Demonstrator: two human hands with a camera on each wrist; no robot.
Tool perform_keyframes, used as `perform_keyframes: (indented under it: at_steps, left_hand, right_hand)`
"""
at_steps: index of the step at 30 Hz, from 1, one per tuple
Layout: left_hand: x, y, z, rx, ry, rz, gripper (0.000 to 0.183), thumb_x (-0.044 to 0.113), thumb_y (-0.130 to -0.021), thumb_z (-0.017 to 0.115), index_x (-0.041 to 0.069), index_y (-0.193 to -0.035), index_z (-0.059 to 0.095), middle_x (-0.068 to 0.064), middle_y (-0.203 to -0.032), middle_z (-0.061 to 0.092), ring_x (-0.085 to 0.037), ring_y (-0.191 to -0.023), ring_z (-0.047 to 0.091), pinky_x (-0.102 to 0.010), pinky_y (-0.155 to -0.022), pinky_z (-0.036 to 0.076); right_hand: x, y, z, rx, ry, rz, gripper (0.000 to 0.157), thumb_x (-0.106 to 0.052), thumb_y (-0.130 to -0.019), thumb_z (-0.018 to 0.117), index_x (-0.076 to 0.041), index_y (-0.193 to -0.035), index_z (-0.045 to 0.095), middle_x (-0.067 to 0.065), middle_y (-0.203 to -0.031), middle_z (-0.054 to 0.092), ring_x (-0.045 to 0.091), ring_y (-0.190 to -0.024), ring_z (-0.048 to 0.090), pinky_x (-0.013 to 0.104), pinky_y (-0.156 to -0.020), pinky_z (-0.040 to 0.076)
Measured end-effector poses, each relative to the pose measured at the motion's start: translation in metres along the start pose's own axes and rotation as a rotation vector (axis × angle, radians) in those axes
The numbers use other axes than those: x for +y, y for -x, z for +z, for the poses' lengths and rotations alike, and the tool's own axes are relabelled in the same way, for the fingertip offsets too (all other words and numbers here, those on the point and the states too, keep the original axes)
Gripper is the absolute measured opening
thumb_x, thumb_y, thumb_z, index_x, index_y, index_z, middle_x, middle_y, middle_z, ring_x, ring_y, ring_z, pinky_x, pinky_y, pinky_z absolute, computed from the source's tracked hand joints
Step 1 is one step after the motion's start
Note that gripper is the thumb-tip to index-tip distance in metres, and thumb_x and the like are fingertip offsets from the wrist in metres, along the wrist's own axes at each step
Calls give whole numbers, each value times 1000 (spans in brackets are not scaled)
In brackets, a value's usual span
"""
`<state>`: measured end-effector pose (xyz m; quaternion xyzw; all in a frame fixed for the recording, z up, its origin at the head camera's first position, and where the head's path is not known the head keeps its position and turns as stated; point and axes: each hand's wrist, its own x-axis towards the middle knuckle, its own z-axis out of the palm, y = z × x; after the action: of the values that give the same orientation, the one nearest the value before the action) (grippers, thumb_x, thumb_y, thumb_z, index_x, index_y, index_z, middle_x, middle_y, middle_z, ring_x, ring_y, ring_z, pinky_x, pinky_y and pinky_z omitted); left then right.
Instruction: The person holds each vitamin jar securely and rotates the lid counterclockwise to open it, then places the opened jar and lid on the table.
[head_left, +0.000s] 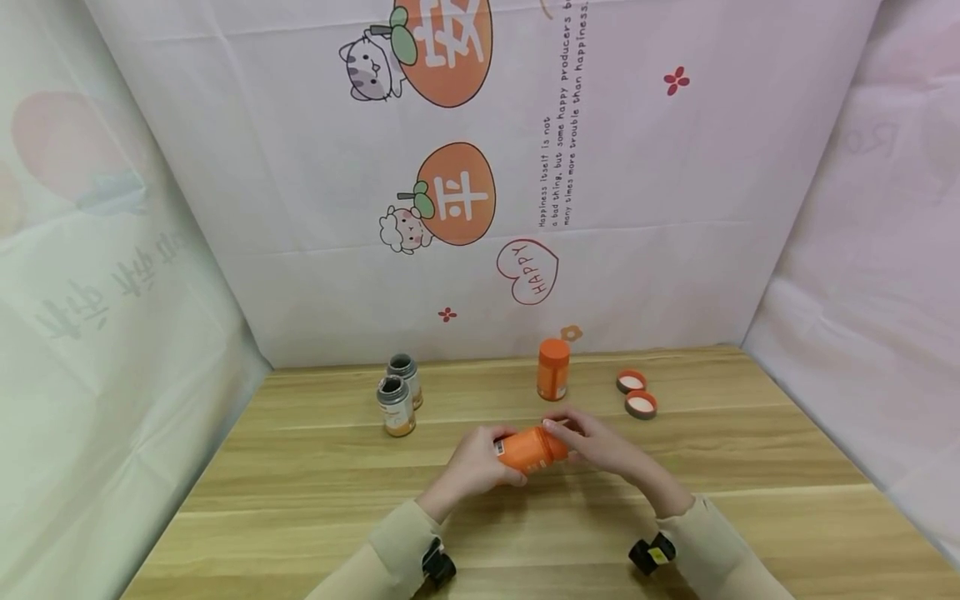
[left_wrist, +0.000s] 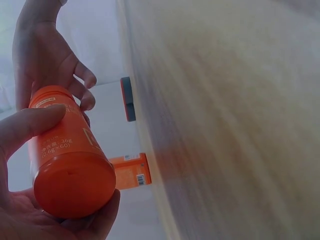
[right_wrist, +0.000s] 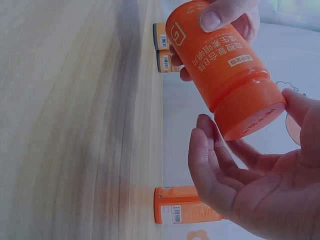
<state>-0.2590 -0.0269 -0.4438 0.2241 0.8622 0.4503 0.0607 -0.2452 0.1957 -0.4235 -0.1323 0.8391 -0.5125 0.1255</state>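
An orange supplement bottle (head_left: 522,451) lies tilted between both hands, low over the table. My left hand (head_left: 478,463) grips its body, with the thumb (left_wrist: 42,122) along the printed label and fingers round the far side. The orange cap (right_wrist: 251,108) is on the bottle and points towards my right hand (head_left: 600,443). In the right wrist view, the right thumb (right_wrist: 296,104) touches one edge of the cap and the curled fingers (right_wrist: 202,145) come up to the opposite edge. The palm stays apart from the cap's top.
Another capped orange bottle (head_left: 553,371) stands upright at the back. Two loose orange-and-grey caps (head_left: 641,406) lie to its right. At the back left are two uncapped bottles (head_left: 395,408) with grey necks. A printed cloth (head_left: 637,250) hangs behind the wooden table (head_left: 300,500).
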Motion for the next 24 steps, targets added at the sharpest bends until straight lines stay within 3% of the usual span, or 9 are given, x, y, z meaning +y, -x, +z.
perform_keyframes:
  at_steps: [7, 24]
  left_hand:
    - [2, -1, -1, 6, -18, 5, 55, 14, -58, 86, 7, -109, 66, 1, -93, 65, -12, -79, 55, -30, -72, 47]
    - [2, 1, -4, 9, -9, 6, 56, 15, -58, 86, 8, -110, 66, 1, -96, 66, -12, -81, 56, -31, -74, 47]
  right_hand:
    - [-1, -1, -1, 6, -39, 37, 54, -45, -96, 49, -3, -131, 47, 18, -120, 54, 22, -99, 60, 47, -81, 53]
    - [-3, 4, -2, -2, -8, -47, 49, -38, -93, 58, -8, -131, 50, 16, -125, 54, 25, -103, 60, 46, -82, 52]
